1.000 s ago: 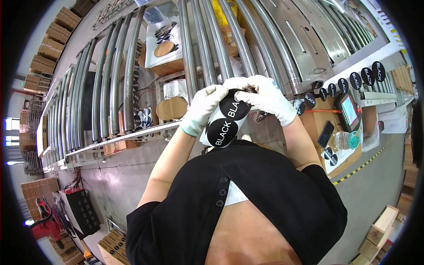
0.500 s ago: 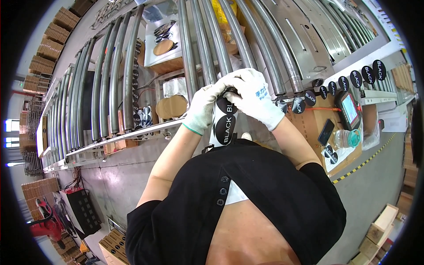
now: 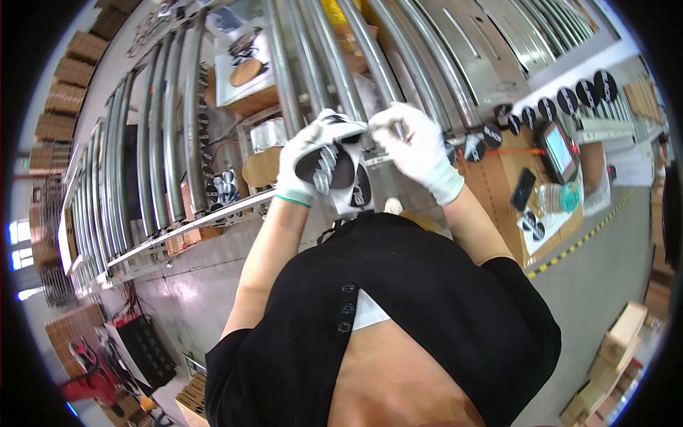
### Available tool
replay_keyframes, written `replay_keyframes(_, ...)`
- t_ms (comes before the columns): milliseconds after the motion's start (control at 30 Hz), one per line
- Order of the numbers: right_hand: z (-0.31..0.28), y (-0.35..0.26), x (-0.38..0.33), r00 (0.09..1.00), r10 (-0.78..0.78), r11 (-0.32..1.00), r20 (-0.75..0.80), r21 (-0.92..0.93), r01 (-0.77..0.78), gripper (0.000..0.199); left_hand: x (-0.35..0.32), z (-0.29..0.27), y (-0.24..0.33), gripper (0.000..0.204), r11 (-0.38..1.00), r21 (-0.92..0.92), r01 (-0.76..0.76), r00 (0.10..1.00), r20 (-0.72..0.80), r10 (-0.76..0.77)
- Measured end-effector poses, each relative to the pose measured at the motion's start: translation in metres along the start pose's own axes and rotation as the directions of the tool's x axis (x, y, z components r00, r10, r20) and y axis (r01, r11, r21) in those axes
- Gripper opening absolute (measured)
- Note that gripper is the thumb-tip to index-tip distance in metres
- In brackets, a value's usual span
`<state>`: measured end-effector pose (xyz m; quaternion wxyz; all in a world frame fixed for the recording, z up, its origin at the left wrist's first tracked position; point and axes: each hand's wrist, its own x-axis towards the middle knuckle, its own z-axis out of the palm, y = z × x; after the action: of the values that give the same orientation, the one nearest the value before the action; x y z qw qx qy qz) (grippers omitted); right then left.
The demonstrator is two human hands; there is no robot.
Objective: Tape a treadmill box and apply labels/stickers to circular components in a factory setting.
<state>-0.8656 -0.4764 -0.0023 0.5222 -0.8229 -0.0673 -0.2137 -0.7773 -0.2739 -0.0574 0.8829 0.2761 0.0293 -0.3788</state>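
Observation:
My left hand [image 3: 307, 158], in a white glove, holds a white backing sheet with round black stickers [image 3: 340, 171] in front of my chest. One black disc lies across its fingers. My right hand [image 3: 415, 148], also gloved, pinches the sheet's top edge beside the left hand. Both hands are raised over a rack of long curved metal bars [image 3: 313, 64]. Part of the sheet is hidden behind the fingers.
Several round black stickers [image 3: 562, 103] line the edge of a brown bench [image 3: 498, 178] at right, with a handheld screen device [image 3: 558, 151], a dark phone [image 3: 523, 188] and a plastic bottle [image 3: 558, 199]. More metal bars [image 3: 149, 156] fill the left. Cardboard boxes [image 3: 619, 341] sit low right.
The sticker sheet has been turned and folded up between my hands. My right hand shifted from the sheet's right side to its top edge.

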Motion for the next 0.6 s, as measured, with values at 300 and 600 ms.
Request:
replay_keyframes(300, 0.029, 0.124, -0.137, 0.296, 0.952, 0.228, -0.08, 0.829, -0.51, 0.048, -0.002, -0.029, 0.011, 0.029, 0.986, 0.134, -0.095, 0.942, -0.309, 0.132)
replay_keyframes(600, 0.042, 0.192, -0.13, 0.197, 0.948, 0.318, -0.25, 0.729, -0.606, 0.057, -0.004, -0.014, -0.006, 0.035, 0.983, 0.185, 0.005, 0.961, -0.272, 0.047)
